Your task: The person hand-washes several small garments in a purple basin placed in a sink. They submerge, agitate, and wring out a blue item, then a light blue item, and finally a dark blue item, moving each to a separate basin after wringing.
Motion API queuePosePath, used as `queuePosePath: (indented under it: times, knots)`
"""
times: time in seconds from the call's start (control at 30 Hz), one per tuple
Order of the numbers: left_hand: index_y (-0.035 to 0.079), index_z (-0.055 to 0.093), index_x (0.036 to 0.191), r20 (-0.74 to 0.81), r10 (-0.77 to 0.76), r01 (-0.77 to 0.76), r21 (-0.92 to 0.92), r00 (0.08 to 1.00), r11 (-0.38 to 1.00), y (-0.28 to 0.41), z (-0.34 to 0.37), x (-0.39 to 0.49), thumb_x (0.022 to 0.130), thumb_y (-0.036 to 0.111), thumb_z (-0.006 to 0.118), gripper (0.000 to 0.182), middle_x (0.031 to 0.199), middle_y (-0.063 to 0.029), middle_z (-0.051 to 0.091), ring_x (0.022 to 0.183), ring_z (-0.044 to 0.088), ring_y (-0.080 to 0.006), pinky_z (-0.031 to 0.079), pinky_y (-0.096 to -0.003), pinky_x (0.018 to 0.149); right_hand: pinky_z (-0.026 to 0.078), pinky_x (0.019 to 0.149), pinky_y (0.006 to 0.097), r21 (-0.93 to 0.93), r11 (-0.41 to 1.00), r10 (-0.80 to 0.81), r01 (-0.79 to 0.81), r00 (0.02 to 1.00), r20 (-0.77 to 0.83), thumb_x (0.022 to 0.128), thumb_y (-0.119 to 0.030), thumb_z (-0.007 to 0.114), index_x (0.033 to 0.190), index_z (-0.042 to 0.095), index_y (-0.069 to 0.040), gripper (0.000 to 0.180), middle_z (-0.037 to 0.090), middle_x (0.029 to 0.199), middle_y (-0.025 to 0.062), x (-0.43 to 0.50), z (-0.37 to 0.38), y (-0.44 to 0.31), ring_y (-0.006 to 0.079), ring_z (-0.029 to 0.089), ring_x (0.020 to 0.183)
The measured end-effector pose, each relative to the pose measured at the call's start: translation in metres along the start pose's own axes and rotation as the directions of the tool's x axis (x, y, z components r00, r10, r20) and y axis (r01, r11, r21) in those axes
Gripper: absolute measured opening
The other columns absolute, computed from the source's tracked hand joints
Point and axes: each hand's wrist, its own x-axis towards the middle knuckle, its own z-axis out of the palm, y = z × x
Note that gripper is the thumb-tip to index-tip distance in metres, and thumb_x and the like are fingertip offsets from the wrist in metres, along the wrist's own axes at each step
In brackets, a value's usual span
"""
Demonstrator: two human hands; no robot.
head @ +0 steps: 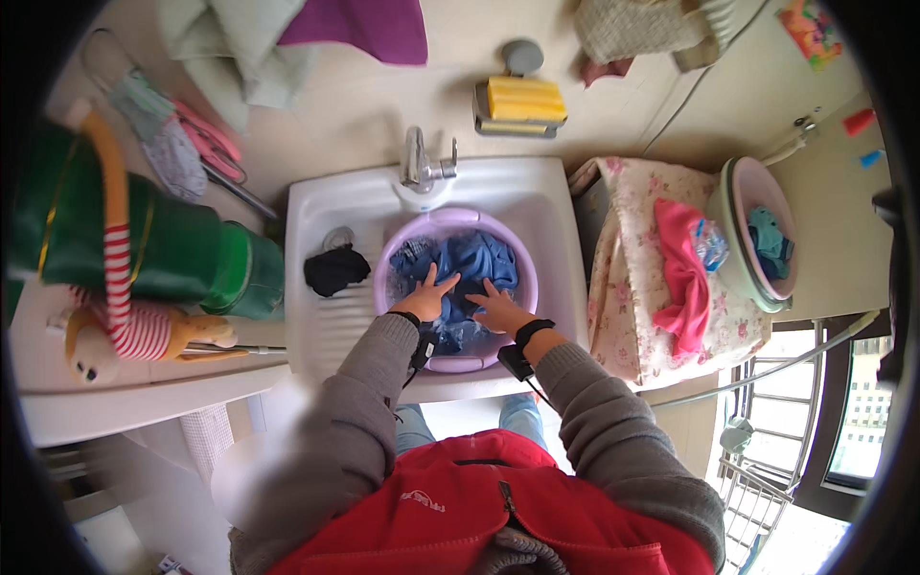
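A lilac plastic basin [530, 287] stands in a white ceramic laundry sink [568, 215]. Blue cloth [467, 259] lies wet in the basin's water, with a small checked piece [411, 253] showing at its left. Over the left part of the cloth is my left hand [425, 298], fingers apart. My right hand [499, 305] spreads its fingers over the cloth's right part. Neither hand grips anything that I can see; whether the fingertips touch the cloth I cannot tell. Black straps with small devices circle both wrists.
A chrome faucet [424, 162] rises behind the basin. Black cloth [336, 270] lies on the sink's ribbed left side, beside the drain [338, 238]. A yellow sponge [527, 99] sits in a wall holder. At right, a floral cover [625, 302] bears pink cloth [683, 280] and stacked basins [740, 266].
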Motion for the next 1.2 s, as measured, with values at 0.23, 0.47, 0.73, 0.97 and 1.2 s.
queuePosePath:
  times: [0.23,0.47,0.73,0.97,1.2]
  knots:
    - [0.019,0.032,0.142,0.120,-0.160,0.127,0.245,0.980,0.961,-0.042,0.052,0.062,0.082,0.009,0.050,0.064,0.151,-0.0203,0.009,0.134,0.024,-0.0429,0.031,-0.0442,0.107,0.036,0.101,0.0501,-0.061,0.997,0.069,-0.056,0.967,0.246,0.086,-0.018,0.051,0.138,0.037,-0.019,0.054,0.025,0.146,0.0224,0.027,0.034,-0.003,0.0471,0.041,0.123]
    - [0.009,0.062,0.115,0.277,-0.152,0.016,0.439,0.949,0.898,-0.011,0.042,0.008,0.078,0.015,0.054,0.039,0.122,-0.0150,0.057,0.112,0.055,-0.0317,0.043,-0.0408,0.096,0.046,0.086,0.0410,-0.119,0.972,-0.111,0.201,0.844,0.525,0.079,-0.015,0.055,0.105,0.064,0.002,0.033,0.062,0.107,0.0215,0.013,0.019,-0.011,0.0352,0.060,0.099]
    - [0.011,0.064,0.105,0.117,0.159,-0.163,0.019,0.980,0.987,0.034,-0.099,-0.094,0.076,0.018,0.060,0.031,0.099,-0.0064,0.062,0.087,0.060,-0.0220,0.049,-0.0341,0.073,0.054,0.055,0.0301,0.318,0.929,-0.152,0.189,0.979,-0.138,0.082,-0.013,0.065,0.100,0.063,-0.002,0.021,0.062,0.077,0.0112,-0.068,-0.143,-0.031,0.0179,0.063,0.066]
    - [-0.002,0.054,0.115,-0.393,0.467,-0.296,0.422,0.792,0.857,0.151,-0.285,-0.224,0.075,0.002,0.060,0.040,0.103,-0.0104,0.059,0.100,0.054,-0.0207,0.041,-0.0324,0.090,0.054,0.056,0.0301,0.052,0.882,-0.339,0.468,0.709,-0.618,0.083,-0.008,0.061,0.104,0.061,0.005,0.025,0.063,0.082,0.0154,-0.169,-0.368,-0.125,0.0217,0.065,0.067]
    - [-0.001,0.052,0.116,-0.750,0.477,-0.589,0.146,0.458,0.795,0.208,-0.327,-0.315,0.089,0.006,0.052,0.029,0.108,-0.0071,0.059,0.099,0.054,-0.0157,0.042,-0.0292,0.087,0.050,0.047,0.0243,0.310,0.541,-0.187,0.782,0.472,-0.862,0.090,-0.009,0.054,0.117,0.053,0.007,0.032,0.064,0.092,0.0158,-0.218,-0.450,-0.198,0.0275,0.069,0.073]
